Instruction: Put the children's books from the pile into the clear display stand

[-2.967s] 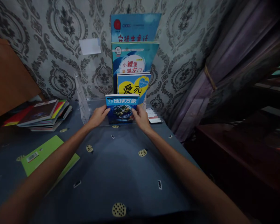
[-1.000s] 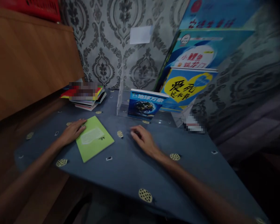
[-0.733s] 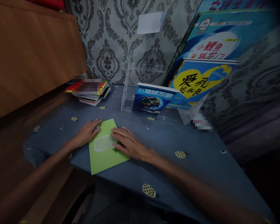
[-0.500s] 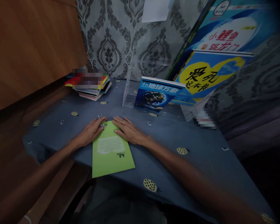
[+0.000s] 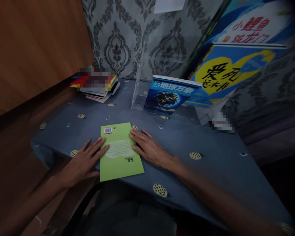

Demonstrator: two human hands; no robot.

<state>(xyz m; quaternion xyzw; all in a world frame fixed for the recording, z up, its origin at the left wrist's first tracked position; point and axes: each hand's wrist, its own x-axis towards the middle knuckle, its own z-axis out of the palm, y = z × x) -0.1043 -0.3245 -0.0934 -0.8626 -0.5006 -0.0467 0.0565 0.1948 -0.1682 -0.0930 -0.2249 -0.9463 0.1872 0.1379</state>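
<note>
Green book (image 5: 120, 168) (lying flat), hands (image 5: 153, 151) touching opposite sides

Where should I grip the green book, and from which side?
Probably the near-left corner of the green book, coming from the wearer's side, thumb on top, fingers beneath. The book lies flat on the table, giving little to pinch, but that corner appears to reach the front edge, perhaps slightly past it.
</note>
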